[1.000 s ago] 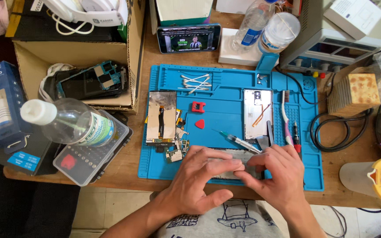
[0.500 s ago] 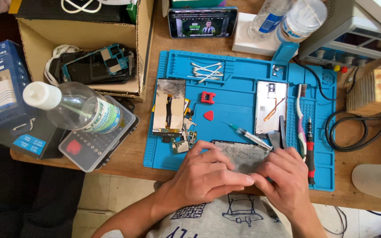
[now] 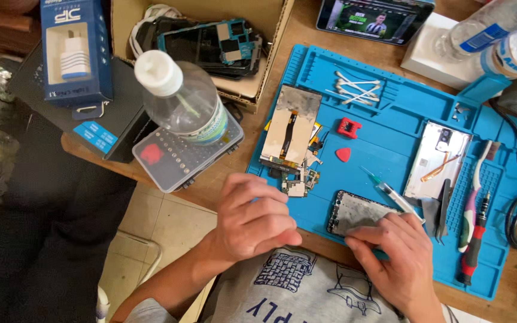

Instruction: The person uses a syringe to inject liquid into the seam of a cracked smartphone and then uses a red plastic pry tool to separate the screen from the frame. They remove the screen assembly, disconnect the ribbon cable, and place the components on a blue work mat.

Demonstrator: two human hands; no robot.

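We are looking down at a blue repair mat [image 3: 402, 128] on the wooden table. The phone frame [image 3: 354, 213] is lying near the mat's front edge. Our right hand [image 3: 393, 260] is pressing its fingertips on the frame's lower edge, not gripping. Our left hand [image 3: 252, 218] is curling loosely at the mat's left corner, holding nothing we can make out. A syringe [image 3: 390, 192] is lying just beside the frame; tweezers [image 3: 444, 206] are resting right of it.
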